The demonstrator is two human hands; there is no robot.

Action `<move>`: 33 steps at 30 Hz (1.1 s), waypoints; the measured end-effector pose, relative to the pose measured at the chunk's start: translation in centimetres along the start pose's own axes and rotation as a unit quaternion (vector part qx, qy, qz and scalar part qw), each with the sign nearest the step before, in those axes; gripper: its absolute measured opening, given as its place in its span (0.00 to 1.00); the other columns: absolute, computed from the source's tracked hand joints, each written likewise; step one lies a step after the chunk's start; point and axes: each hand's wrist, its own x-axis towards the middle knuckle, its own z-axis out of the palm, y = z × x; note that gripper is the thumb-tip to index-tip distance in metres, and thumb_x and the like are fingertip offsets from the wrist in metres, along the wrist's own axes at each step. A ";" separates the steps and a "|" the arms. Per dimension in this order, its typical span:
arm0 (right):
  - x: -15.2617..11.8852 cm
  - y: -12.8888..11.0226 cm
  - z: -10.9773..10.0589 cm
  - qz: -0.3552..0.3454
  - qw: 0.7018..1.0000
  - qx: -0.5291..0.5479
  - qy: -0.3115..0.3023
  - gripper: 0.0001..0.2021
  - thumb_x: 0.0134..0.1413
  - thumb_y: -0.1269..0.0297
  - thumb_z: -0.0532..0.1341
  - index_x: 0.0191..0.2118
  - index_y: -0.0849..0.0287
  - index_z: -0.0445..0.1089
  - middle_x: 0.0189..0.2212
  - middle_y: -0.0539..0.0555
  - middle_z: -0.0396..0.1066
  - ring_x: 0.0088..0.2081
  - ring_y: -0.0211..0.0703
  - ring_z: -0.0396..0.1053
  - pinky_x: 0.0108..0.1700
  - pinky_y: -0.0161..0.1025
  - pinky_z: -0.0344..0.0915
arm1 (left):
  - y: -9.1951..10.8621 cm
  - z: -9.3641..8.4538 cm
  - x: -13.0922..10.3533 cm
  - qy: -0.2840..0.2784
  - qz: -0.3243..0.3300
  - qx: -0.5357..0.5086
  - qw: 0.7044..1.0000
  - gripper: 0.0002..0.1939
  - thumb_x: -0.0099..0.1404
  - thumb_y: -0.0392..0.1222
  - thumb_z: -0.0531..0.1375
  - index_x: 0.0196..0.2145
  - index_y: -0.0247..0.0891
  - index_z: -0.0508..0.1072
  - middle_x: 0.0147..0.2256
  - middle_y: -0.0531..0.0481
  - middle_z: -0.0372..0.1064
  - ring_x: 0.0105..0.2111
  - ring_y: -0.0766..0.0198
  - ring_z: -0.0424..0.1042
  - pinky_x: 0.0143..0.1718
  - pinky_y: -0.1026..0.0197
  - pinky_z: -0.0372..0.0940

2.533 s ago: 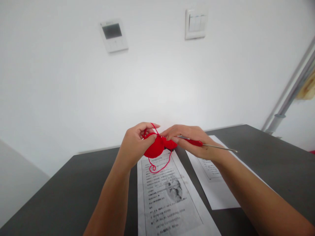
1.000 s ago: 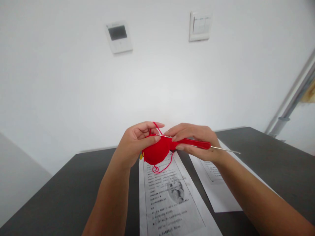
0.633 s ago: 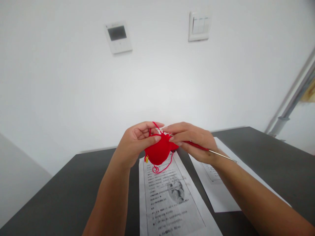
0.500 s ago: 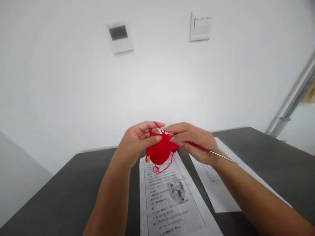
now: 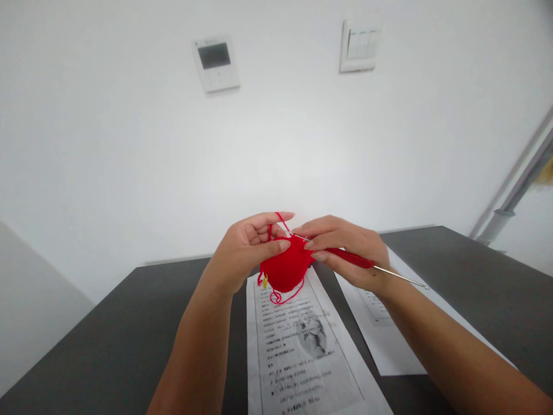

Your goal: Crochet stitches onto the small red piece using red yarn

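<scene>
A red crochet piece (image 5: 284, 267) is pinched by my left hand (image 5: 243, 249), thumb on its front near the top edge. Red yarn (image 5: 283, 221) runs over my raised left index finger and down to the work. My right hand (image 5: 351, 249) is closed on a crochet hook (image 5: 355, 257) with a red grip and metal ends. The hook's tip reaches the piece's top edge, where fingers and yarn partly hide it. A small yellow stitch marker (image 5: 265, 281) hangs at the lower left of the piece, and a loose red yarn tail (image 5: 288, 300) curls below.
A printed sheet (image 5: 302, 369) with text and a grey picture lies on the dark table (image 5: 108, 334) under my hands. Another paper (image 5: 389, 346) lies to the right, partly beneath my right forearm. On the white wall are a control panel (image 5: 216, 64) and a switch plate (image 5: 359, 46).
The whole view has shifted slightly. The hook has turned a little, so more of its red grip shows. The right fingers sit slightly farther from the left ones.
</scene>
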 end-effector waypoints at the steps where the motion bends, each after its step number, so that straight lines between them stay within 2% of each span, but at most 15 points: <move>1: 0.0 0.0 0.0 -0.002 1.000 -0.001 -0.003 0.07 0.59 0.73 0.61 0.42 0.57 0.72 0.44 0.60 0.77 0.46 0.44 0.75 0.46 0.42 0.74 | -0.1 0.0 0.0 -0.001 -0.001 -0.001 1.000 0.26 0.49 0.39 0.71 0.48 0.35 0.77 0.31 0.48 0.76 0.31 0.63 0.74 0.34 0.62 0.70; 5: 0.1 0.2 -0.2 -0.020 1.000 0.008 -0.023 0.04 0.58 0.66 0.63 0.39 0.58 0.71 0.45 0.60 0.76 0.47 0.45 0.74 0.47 0.43 0.72 | -0.3 0.2 0.1 -0.010 -0.007 -0.008 1.000 0.28 0.49 0.39 0.71 0.49 0.35 0.75 0.32 0.46 0.77 0.33 0.61 0.75 0.36 0.60 0.70; 8: 0.1 0.4 -0.2 -0.026 0.999 0.014 -0.027 0.04 0.61 0.63 0.60 0.39 0.57 0.70 0.46 0.60 0.75 0.48 0.46 0.73 0.47 0.45 0.72 | -0.4 0.3 0.1 -0.014 -0.007 -0.006 1.000 0.30 0.50 0.41 0.70 0.52 0.34 0.74 0.33 0.45 0.77 0.35 0.58 0.76 0.37 0.58 0.71; 13: 0.0 0.3 -0.2 -0.005 1.000 0.000 -0.003 0.06 0.62 0.69 0.58 0.43 0.57 0.70 0.44 0.58 0.75 0.48 0.45 0.73 0.49 0.45 0.71 | -0.6 0.5 0.1 -0.020 -0.013 -0.013 1.000 0.31 0.48 0.40 0.71 0.52 0.35 0.74 0.34 0.44 0.78 0.35 0.57 0.76 0.39 0.56 0.71; 17: 0.1 0.1 -0.3 0.009 1.000 0.005 0.000 0.08 0.60 0.73 0.58 0.42 0.58 0.72 0.40 0.57 0.77 0.45 0.43 0.74 0.47 0.43 0.72 | -0.7 0.5 0.2 -0.019 -0.015 -0.012 1.000 0.31 0.48 0.38 0.72 0.51 0.35 0.74 0.33 0.45 0.78 0.36 0.58 0.76 0.40 0.57 0.71; 25: 0.1 0.3 -0.2 -0.002 1.000 0.010 -0.004 0.07 0.59 0.71 0.62 0.43 0.57 0.73 0.40 0.57 0.77 0.44 0.43 0.75 0.47 0.43 0.73 | -0.4 0.5 0.2 -0.020 -0.013 0.006 1.000 0.31 0.48 0.39 0.71 0.52 0.35 0.74 0.32 0.46 0.77 0.35 0.59 0.76 0.38 0.58 0.71; 33: 0.0 0.2 0.0 0.006 1.000 0.017 0.005 0.10 0.60 0.75 0.60 0.44 0.57 0.73 0.42 0.56 0.77 0.46 0.42 0.74 0.48 0.43 0.73 | -0.5 0.4 0.2 -0.030 -0.007 -0.009 0.999 0.31 0.48 0.36 0.71 0.52 0.35 0.74 0.34 0.47 0.77 0.33 0.62 0.76 0.39 0.60 0.70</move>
